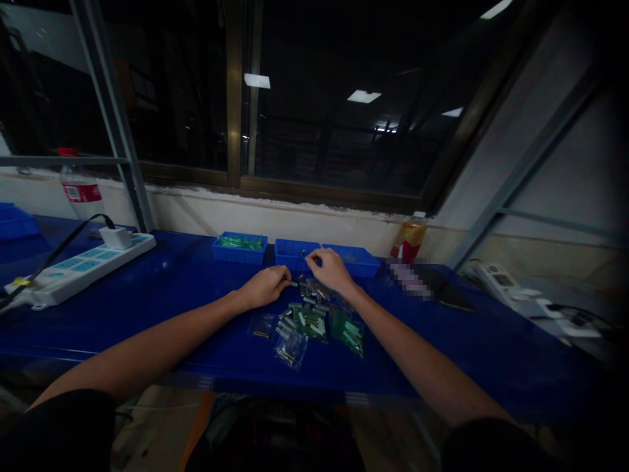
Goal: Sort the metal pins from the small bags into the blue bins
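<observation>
Sleeves (63,429) nearest; left hand (268,286) pinches small piece (294,284); right hand (328,267) near bin edge (289,256), grip unclear.

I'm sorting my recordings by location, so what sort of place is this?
Likely a workbench in a workshop or factory: small blue bins line the back of a blue table, and small metallic-looking parts lie on it, some in plastic bags.

Bags (312,322) on table (191,282), bins (240,254) behind them, power strip (81,265) at left

Dark window (319,39) w/ light panels (364,96); wht wall (196,213) below; blue tbl (177,275).
</observation>
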`<state>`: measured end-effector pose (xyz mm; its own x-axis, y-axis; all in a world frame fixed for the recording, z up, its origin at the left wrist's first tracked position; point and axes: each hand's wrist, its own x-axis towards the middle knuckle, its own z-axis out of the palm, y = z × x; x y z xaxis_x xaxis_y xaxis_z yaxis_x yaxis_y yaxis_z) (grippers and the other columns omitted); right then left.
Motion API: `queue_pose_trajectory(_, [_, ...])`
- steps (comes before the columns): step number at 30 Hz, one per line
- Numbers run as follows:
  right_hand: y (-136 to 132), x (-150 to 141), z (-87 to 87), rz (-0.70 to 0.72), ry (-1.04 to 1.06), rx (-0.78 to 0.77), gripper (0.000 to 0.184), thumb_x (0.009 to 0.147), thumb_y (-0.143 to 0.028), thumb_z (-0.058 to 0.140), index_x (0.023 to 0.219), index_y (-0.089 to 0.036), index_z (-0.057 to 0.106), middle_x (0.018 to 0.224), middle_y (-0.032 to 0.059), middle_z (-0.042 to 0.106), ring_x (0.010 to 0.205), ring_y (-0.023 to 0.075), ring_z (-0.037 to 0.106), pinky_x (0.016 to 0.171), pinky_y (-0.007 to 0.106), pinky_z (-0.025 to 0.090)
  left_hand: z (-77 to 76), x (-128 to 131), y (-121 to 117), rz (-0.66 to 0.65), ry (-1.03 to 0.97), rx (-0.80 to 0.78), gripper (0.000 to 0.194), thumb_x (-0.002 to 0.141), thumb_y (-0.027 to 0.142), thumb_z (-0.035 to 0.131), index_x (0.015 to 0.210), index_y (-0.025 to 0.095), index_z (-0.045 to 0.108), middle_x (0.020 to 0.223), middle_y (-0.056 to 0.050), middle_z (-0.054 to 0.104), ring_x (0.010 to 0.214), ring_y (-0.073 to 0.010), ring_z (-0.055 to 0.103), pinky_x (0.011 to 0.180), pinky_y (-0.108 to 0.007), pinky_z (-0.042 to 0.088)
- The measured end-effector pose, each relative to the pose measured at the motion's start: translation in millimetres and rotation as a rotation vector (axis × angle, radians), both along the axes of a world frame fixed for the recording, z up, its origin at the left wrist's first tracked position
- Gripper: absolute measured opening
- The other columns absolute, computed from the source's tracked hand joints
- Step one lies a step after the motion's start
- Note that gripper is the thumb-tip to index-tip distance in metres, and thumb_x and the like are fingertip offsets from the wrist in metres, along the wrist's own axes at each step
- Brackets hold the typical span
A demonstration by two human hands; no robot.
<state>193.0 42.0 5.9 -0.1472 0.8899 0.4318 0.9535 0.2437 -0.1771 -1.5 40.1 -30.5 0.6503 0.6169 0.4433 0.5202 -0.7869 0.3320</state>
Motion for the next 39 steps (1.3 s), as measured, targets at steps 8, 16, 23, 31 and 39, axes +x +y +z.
queue_pose_trajectory(8, [-30, -22, -9.9, 0.288, -0.041, 0.255, 0.02, 0.082, -0.027, 0.046, 0.096, -0.016, 0.055, 0.095, 0.0073, 0.059, 0.094, 0.0185, 0.047, 0.086, 0.03, 0.035, -1.4, -4, 14, 0.14, -0.117, -0.022, 0.015, 0.088, 0.02, 0.037, 0.085, 0.015, 0.051, 0.073, -0.004, 0.058, 0.067, -0.0168, 0.055, 0.062, -0.026, 0.04])
queue_pose_trajectory(16, [-35, -30, -24.4, 0.309, -0.132, 0.141, 0.012, 0.081, -0.026, 0.05, 0.088, -0.018, 0.054, 0.084, 0.0044, 0.059, 0.082, 0.0174, 0.05, 0.075, 0.029, 0.037, -0.9, 1, 7, 0.099, -0.102, -0.061, 0.017, 0.088, 0.021, 0.038, 0.079, 0.016, 0.052, 0.071, -0.003, 0.058, 0.067, -0.0154, 0.055, 0.061, -0.024, 0.039])
queue_pose_trajectory(23, [-35, -30, -23.8, 0.249, -0.13, 0.125, 0.015, 0.077, -0.028, 0.054, 0.088, -0.018, 0.053, 0.086, 0.0044, 0.058, 0.083, 0.0181, 0.049, 0.074, 0.029, 0.037, 0.9, 2, 4, 0.099, -0.098, -0.067, 0.021, 0.089, 0.022, 0.035, 0.078, 0.016, 0.051, 0.068, -0.002, 0.057, 0.065, -0.015, 0.055, 0.059, -0.024, 0.039])
queue_pose_trajectory(31, [-28, -24, -28.8, 0.237, -0.124, 0.134, 0.016, 0.078, -0.031, 0.053, 0.087, -0.018, 0.058, 0.089, 0.0055, 0.055, 0.088, 0.019, 0.047, 0.082, 0.032, 0.035, -1.0, 3, 3, 0.115, -0.054, -0.056, 0.021, 0.089, 0.025, 0.036, 0.078, 0.016, 0.052, 0.068, -0.002, 0.058, 0.065, -0.016, 0.056, 0.059, -0.024, 0.039])
queue_pose_trajectory(39, [-26, -24, -34.3, 0.2, -0.098, 0.071, 0.014, 0.077, -0.032, 0.055, 0.084, -0.02, 0.06, 0.086, 0.005, 0.056, 0.089, 0.0198, 0.047, 0.078, 0.032, 0.034, -0.2, 4, 2, 0.13, 0.0, -0.046, 0.021, 0.089, 0.026, 0.038, 0.081, 0.016, 0.054, 0.073, -0.004, 0.061, 0.069, -0.0167, 0.058, 0.062, -0.024, 0.04])
